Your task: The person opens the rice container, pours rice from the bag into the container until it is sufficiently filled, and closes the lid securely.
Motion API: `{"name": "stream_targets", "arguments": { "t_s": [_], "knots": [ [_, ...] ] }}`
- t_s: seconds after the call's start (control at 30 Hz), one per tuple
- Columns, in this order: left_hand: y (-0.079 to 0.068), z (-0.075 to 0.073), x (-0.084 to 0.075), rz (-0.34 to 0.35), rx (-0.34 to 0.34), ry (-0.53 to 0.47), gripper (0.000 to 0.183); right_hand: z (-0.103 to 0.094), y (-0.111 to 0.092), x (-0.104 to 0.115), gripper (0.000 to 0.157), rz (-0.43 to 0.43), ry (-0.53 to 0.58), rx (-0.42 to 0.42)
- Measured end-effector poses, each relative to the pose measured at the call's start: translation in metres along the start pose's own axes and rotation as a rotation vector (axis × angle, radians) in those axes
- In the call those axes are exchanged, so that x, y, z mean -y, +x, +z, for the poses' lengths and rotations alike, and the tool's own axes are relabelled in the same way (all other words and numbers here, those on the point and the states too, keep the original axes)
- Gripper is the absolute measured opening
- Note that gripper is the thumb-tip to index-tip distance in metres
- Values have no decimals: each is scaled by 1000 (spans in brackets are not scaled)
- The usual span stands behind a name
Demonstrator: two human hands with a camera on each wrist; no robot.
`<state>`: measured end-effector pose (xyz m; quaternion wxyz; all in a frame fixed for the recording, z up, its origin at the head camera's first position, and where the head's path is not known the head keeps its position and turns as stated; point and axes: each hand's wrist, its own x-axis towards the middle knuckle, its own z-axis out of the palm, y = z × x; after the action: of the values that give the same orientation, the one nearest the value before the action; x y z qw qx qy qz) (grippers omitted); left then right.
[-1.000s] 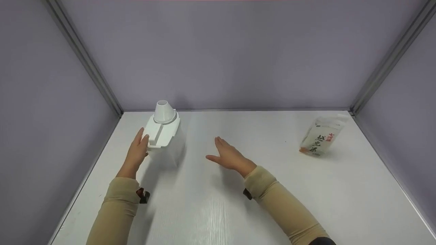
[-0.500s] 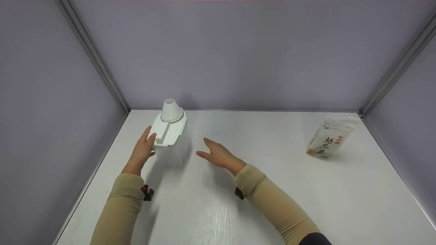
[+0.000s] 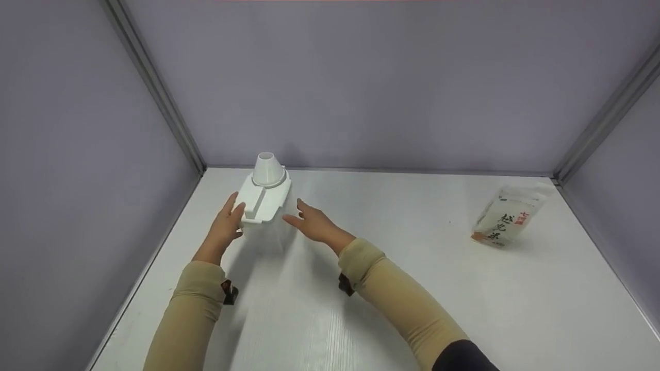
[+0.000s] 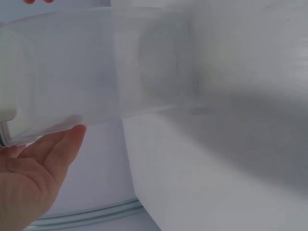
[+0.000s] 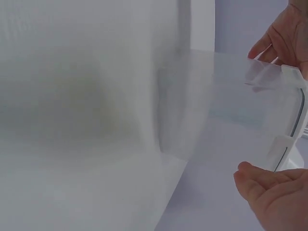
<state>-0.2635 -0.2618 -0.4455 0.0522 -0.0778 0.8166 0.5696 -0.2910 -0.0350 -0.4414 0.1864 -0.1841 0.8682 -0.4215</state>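
Note:
A tall clear plastic storage container (image 4: pixel 91 72) stands upright at the back left of the white table. Its white lid (image 3: pixel 277 200) carries a cone-shaped spout (image 3: pixel 267 171) and a raised bar. My left hand (image 3: pixel 225 225) lies along the container's left side just under the lid, fingers fairly straight and touching the wall. On the other side my right hand (image 3: pixel 315 224) is held with thumb and fingers spread, close to the wall; contact cannot be made out. In the right wrist view the right hand (image 5: pixel 276 192) is below the container and the left hand (image 5: pixel 288 41) above it.
A bag of rice (image 3: pixel 508 219) with dark and red lettering stands at the back right of the table (image 3: pixel 402 247). Grey panels (image 3: pixel 371 82) with metal corner posts enclose the back and both sides.
My right hand has moved left toward the container. My left hand has stayed at its left side. The whole head view has shifted slightly, moving the scene rightward.

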Motion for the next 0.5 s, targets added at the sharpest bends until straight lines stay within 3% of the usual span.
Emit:
{"name": "stream_targets", "arguments": {
  "t_s": [0.17, 0.5],
  "knots": [
    [2, 2, 2, 13, 7, 25, 62, 2, 10, 14, 79, 36, 97, -35],
    [0, 0, 0, 34, -1, 88, 65, 21, 18, 28, 83, 4, 97, -43]
  ]
}}
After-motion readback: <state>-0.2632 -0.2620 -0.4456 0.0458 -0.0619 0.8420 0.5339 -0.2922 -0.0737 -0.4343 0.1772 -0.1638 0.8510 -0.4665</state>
